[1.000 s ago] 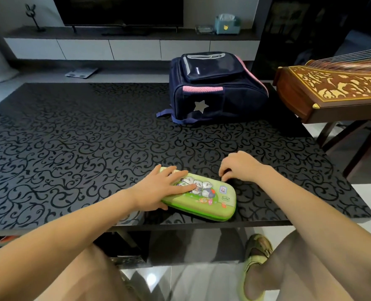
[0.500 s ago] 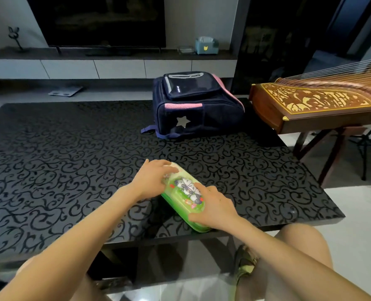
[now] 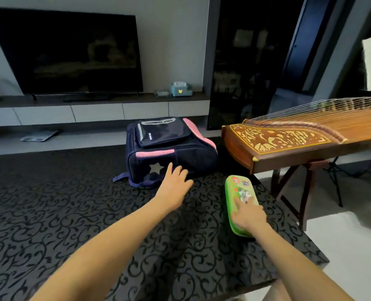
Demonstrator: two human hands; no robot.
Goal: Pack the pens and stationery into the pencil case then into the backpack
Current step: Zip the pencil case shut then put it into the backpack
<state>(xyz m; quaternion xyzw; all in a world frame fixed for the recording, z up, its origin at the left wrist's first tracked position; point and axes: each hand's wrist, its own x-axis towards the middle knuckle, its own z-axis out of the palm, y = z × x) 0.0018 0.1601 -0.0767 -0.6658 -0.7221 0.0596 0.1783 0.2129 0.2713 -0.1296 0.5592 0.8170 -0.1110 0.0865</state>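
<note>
Closed green pencil case, held in the right hand over the right part of the patterned black table; thumb on top of the lid, other fingers wrapped around the near end. No pens or stationery loose anywhere on the table, so probably already inside the case, but impossible to check with the lid shut. First half of the task therefore looking finished, as a judgement only.

Second half not done yet. Dark blue backpack with pink trim and a silver star standing at the far side of the table, apparently zipped up; no opening visible, and nothing of its inside visible either. Case near the backpack, a little to the right of it, not touching.

Left hand stretched forward, fingers spread and holding nothing, just in front of the lower front of the backpack near the star; touching or only very close, cannot tell. Likely next need: to grip or steady the bag and open a compartment, then to put the case inside and close the zip.

Beside the table on the right, a wooden stringed instrument on a stand, close to the path of the case, so some care needed there
</note>
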